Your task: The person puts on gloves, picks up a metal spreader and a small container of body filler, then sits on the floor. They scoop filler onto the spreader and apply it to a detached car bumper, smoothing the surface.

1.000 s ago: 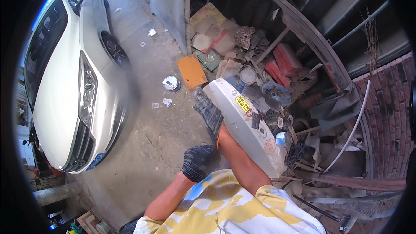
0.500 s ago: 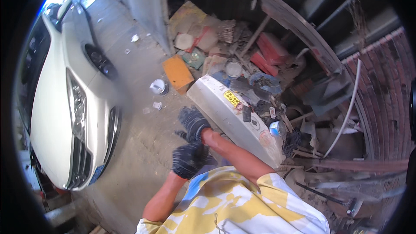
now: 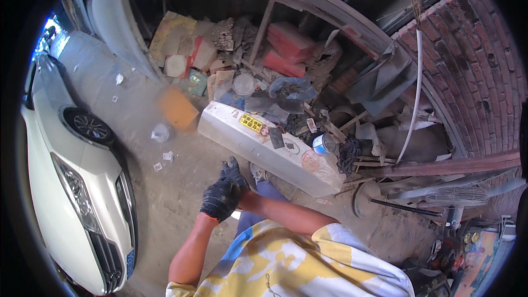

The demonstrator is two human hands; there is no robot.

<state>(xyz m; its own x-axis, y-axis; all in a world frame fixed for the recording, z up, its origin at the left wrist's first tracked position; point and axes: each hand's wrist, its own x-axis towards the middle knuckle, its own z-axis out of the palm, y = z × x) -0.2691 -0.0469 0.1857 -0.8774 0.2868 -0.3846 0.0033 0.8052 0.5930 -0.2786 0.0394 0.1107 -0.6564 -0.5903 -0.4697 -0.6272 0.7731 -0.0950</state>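
Observation:
My left hand (image 3: 218, 198), in a dark knit glove with an orange cuff, is pressed closed around my gloved right hand (image 3: 236, 183) near the middle of the view. My right hand is largely overlapped, so how its fingers are curled is unclear. Just beyond them lies a long grimy white slab (image 3: 264, 148) with stickers, neither hand touching it. A small blue-and-white can (image 3: 324, 143) stands at its right end. My leg and shoe (image 3: 259, 172) show beneath my hands, at the slab's near side.
A white car (image 3: 55, 198) stands at left on the concrete floor (image 3: 165, 198). Behind the slab are heaped debris, red blocks (image 3: 289, 44), an orange board (image 3: 177, 109) and a bucket (image 3: 161, 132). A brick wall (image 3: 467, 60), white pipe (image 3: 412, 104) and fan (image 3: 455, 198) are at right.
My hands have come down and left, away from the slab, and now overlap more closely. The view has turned, so the debris and slab sit further left and more brick wall shows.

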